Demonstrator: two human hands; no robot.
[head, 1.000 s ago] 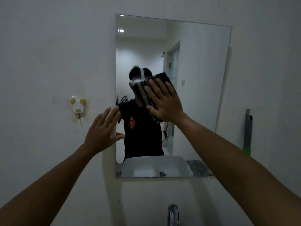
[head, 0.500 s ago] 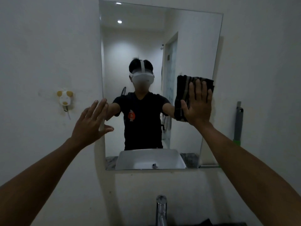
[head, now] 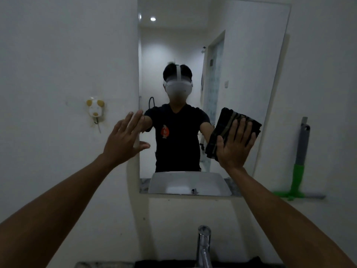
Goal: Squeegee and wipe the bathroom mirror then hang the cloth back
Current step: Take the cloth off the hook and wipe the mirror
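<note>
The dark folded cloth (head: pixel 227 130), striped with a few paler bands, is lying flat against the mirror (head: pixel 241 55) in its lower right part, close to the right edge. The right hand (head: pixel 234 144) is pressing it to the glass with the palm spread and all fingers stretched upward; the hand is flat and open over the cloth rather than curled round it, and the cloth's upper and left parts are showing beyond the fingers.

The left hand (head: pixel 123 141) is also spreading open, fingers apart and holding nothing, with its fingertips at the mirror's left edge where glass meets the white wall (head: pixel 58 55). Whether it is touching the surface or only hovering near it cannot be told.

The mirror is hanging upright on the wall and is reflecting the person in a dark shirt, both arms reaching forward, with a white basin along its bottom.

To the right of the mirror, well apart from the cloth, a squeegee (head: pixel 298 171) is leaning upright against the wall, grey handle above a green neck, blade at the bottom. To the left of the mirror, 1 small animal-shaped hook (head: pixel 95 110) is sticking to the wall, empty. Below, at the lower edge of the view, a chrome tap (head: pixel 203 246) is standing.
</note>
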